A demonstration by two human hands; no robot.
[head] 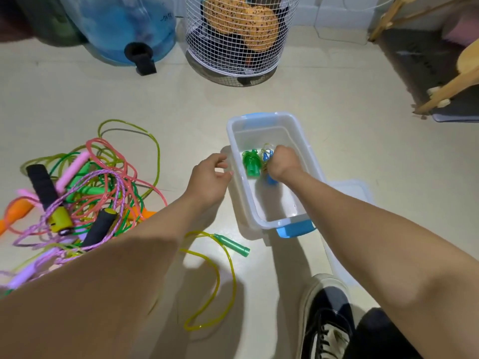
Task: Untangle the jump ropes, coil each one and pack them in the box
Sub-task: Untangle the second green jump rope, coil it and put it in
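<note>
Head view, left to right: a tangled heap of jump ropes (77,193) lies on the cream floor (181,104) toward its left edge, cords of pink, green, yellow-green, lilac braid and coral looped over one another, with black foam, pink, green, orange and yellow handles poking out. Just right of the heap, a yellow-green rope with a green handle (230,244) trails loose across the floor beneath the person's left forearm.

The left hand (207,177) hovers beside the left long wall of the box (272,224), fingers loosely curled and slightly apart, holding nothing; whether the fingertips touch the rim cannot be told. The box, translucent white with blue grips at its near and far ends, stands on the floor near the middle. Inside, toward its far end, a coiled green-handled rope (251,163) rests on the bottom. Just beside it, the right hand (283,161) reaches down into the box, fingers curled around a coiled blue-handled rope (269,177), the blue handle tips showing above and below the knuckles.

A translucent lid (357,190) lies flat on the floor just right of the box. Along the floor's far edge stand a blue water jug (121,24), bearing small print too blurred to read, and a white wire basket (233,47). A black-and-white shoe (324,320) shows at the near edge.
</note>
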